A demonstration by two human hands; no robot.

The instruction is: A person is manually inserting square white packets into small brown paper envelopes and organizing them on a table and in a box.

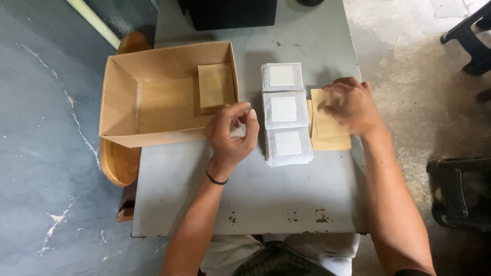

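My left hand (231,134) hovers at the near right corner of an open cardboard box (118,97), fingers curled and apart, holding nothing I can make out. Inside the box a tan paper envelope (214,87) leans against the right wall. My right hand (352,104) presses down on a small pile of tan envelopes (331,137) at the right of the grey table (255,189). Between my hands lie three stacks of clear packets with white squares, far (282,76), middle (285,109) and near (288,145), in a column.
A dark box (230,13) stands at the table's far edge. A wooden seat (116,163) sticks out under the cardboard box on the left. Black furniture (460,191) stands on the concrete floor to the right. The table has rust spots near its front edge.
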